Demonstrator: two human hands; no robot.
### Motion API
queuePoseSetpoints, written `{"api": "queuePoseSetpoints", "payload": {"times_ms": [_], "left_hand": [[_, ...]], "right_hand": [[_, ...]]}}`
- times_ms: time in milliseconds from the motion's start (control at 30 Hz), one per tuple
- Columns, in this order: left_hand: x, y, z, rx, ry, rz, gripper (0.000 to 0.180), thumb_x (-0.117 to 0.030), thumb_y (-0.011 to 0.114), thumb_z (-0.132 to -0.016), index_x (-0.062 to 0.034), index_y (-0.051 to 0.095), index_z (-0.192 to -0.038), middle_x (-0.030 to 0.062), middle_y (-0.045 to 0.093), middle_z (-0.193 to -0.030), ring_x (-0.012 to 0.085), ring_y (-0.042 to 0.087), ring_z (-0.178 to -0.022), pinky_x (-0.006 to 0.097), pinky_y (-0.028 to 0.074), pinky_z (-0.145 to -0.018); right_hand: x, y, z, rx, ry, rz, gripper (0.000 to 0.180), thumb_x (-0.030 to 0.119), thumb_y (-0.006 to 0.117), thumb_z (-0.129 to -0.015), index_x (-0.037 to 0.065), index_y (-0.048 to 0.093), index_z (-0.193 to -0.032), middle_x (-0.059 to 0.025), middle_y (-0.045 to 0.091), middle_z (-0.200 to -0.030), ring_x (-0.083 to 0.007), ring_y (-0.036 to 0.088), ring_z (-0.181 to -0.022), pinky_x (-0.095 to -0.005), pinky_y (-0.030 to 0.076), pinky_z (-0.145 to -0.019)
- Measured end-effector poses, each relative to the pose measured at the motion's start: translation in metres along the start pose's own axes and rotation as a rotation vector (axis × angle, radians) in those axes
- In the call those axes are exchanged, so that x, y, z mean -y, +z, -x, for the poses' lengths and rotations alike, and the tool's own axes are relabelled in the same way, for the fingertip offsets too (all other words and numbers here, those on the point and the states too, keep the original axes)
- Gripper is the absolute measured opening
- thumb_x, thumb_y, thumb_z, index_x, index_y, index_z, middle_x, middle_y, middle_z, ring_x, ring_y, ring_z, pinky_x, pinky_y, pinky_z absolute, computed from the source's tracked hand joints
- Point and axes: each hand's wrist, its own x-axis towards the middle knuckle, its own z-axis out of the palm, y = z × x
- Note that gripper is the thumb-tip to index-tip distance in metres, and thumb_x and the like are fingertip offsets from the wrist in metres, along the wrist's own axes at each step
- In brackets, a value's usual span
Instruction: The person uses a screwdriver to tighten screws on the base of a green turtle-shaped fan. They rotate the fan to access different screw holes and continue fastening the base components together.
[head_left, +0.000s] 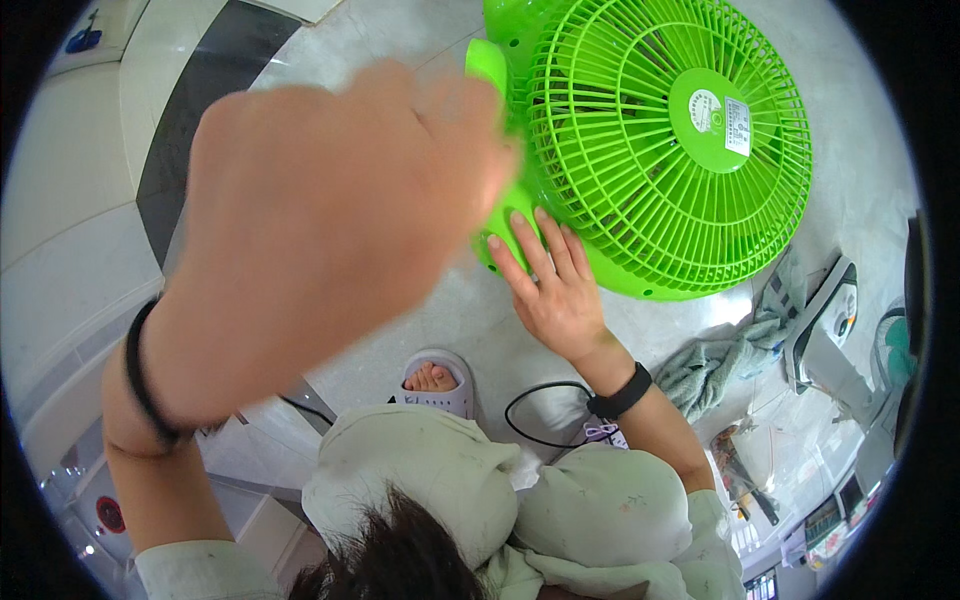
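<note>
The right hand (pixel 555 285) lies flat, fingers spread, on the green fan (pixel 650 140). The blurred left hand (pixel 340 220) seems loosely open near its handle; fingertips could slip through the grille, or the fan could tip.

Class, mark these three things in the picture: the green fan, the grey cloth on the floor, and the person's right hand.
green fan (pixel 660 140): head view, on its front grille.
grey cloth (pixel 722 358): head view, on its bunched middle.
right hand (pixel 555 285): head view, on the back of the hand.
</note>
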Motion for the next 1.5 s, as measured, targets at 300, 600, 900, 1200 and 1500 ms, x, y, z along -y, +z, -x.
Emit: {"api": "queuePoseSetpoints", "payload": {"times_ms": [300, 600, 900, 1200, 1500], "left_hand": [[0.012, 0.002, 0.004, -0.236, 0.282, 0.476, 0.034, -0.003, 0.069, -0.076, -0.0032, 0.055, -0.107, 0.0141, 0.06, -0.103, 0.0346, 0.058, -0.099, 0.039, 0.049, -0.082], [0.013, 0.012, 0.013, -0.34, 0.04, 0.306, 0.046, -0.003, 0.07, -0.077, -0.0051, 0.053, -0.119, 0.0146, 0.061, -0.106, 0.0364, 0.061, -0.093, 0.038, 0.05, -0.08], [0.014, 0.008, 0.014, -0.24, 0.0, 0.418, 0.055, -0.005, 0.073, -0.076, -0.0038, 0.05, -0.126, 0.0146, 0.061, -0.103, 0.0346, 0.063, -0.092, 0.039, 0.051, -0.079], [0.014, 0.01, 0.014, -0.161, -0.095, 0.387, 0.056, -0.001, 0.074, -0.071, -0.0043, 0.053, -0.122, 0.0131, 0.062, -0.102, 0.0336, 0.062, -0.094, 0.038, 0.05, -0.079], [0.012, 0.012, 0.01, -0.163, -0.128, 0.448, 0.054, 0.0, 0.075, -0.07, -0.0029, 0.052, -0.12, 0.014, 0.059, -0.111, 0.0326, 0.06, -0.102, 0.036, 0.048, -0.087]], "right_hand": [[0.001, -0.004, -0.001, 0.011, 0.0, 0.026, 0.076, 0.003, 0.057, -0.077, 0.018, 0.035, -0.149, -0.0095, 0.034, -0.153, -0.0336, 0.035, -0.139, -0.0451, 0.032, -0.113], [-0.001, 0.001, 0.0, -0.034, -0.017, 0.029, 0.077, 0.002, 0.056, -0.077, 0.019, 0.033, -0.149, -0.0099, 0.033, -0.154, -0.0344, 0.034, -0.139, -0.0454, 0.03, -0.114], [-0.002, 0.002, 0.002, -0.001, -0.023, 0.066, 0.078, 0.001, 0.056, -0.078, 0.018, 0.031, -0.15, -0.0104, 0.031, -0.155, -0.0345, 0.033, -0.139, -0.0461, 0.03, -0.114], [-0.003, 0.002, 0.002, -0.017, -0.025, 0.027, 0.08, 0.0, 0.056, -0.077, 0.018, 0.03, -0.151, -0.0109, 0.03, -0.155, -0.0346, 0.033, -0.139, -0.0463, 0.03, -0.114], [-0.002, 0.0, 0.002, -0.004, -0.01, 0.05, 0.078, 0.001, 0.056, -0.078, 0.018, 0.031, -0.15, -0.0099, 0.032, -0.154, -0.0338, 0.034, -0.139, -0.0455, 0.029, -0.114]]}}
